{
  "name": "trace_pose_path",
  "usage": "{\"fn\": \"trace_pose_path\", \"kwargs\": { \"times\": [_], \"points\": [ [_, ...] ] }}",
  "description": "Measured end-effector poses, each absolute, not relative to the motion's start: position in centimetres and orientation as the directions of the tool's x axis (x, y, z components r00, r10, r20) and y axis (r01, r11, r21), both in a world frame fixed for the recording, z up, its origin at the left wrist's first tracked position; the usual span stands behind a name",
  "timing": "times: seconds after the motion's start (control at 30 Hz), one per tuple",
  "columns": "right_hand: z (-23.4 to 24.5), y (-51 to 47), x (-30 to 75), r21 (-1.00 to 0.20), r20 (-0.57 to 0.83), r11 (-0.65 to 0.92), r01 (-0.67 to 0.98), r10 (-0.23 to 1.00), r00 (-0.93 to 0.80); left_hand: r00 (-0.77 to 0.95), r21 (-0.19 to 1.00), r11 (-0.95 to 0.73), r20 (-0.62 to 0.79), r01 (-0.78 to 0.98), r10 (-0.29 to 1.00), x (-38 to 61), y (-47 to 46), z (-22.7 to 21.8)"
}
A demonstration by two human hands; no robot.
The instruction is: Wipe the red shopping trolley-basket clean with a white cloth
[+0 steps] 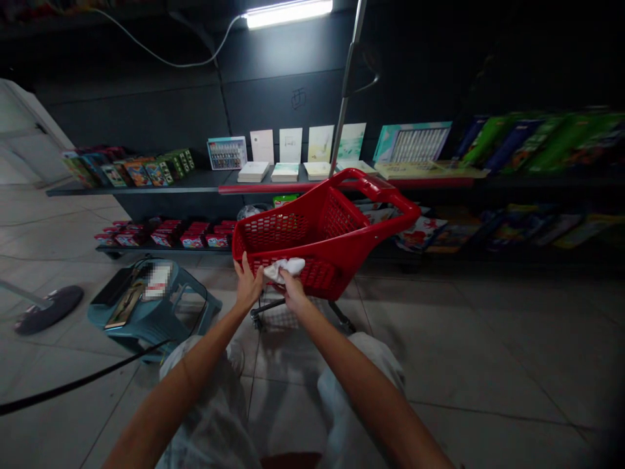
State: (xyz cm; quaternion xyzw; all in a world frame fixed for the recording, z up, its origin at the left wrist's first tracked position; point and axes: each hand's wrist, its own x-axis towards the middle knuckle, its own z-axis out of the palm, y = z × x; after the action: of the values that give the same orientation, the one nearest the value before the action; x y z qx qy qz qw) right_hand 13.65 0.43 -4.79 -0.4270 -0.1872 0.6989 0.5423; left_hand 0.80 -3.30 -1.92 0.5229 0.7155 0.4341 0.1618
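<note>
A red plastic shopping cart (312, 225) stands in front of me, its handle towards the right. My left hand (248, 285) rests against the cart's front left corner, with its fingers stretched upward along the basket wall. In my right hand (293, 290) is a crumpled white cloth (284, 269), pressed against the perforated side of the basket. The cloth's left end reaches close to my left hand. Below the basket, the cart's dark legs and wheels show on the floor.
Behind the cart, a dark shelf (185, 185) holds books and boxed packs. To the left stands a blue-grey plastic stool (185, 286) with flat items on top. A round stand base (51, 309) sits farther left. A black cable (88, 378) crosses the lower left.
</note>
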Motion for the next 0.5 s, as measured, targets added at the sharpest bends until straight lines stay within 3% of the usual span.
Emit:
{"fn": "trace_pose_path", "kwargs": {
  "times": [0.23, 0.5],
  "points": [
    [-4.9, -0.4, 12.8, -0.709, -0.291, -0.356, -0.608, 0.934, -0.207, -0.379, 0.823, 0.039, 0.218, 0.566, 0.899, 0.7, -3.6, -1.9],
    [-5.0, -1.1, 12.2, -0.741, -0.258, -0.36, -0.567, 0.932, -0.254, -0.336, 0.816, -0.038, 0.279, 0.577, 0.9, 0.1, -4.3, -2.1]
  ]
}}
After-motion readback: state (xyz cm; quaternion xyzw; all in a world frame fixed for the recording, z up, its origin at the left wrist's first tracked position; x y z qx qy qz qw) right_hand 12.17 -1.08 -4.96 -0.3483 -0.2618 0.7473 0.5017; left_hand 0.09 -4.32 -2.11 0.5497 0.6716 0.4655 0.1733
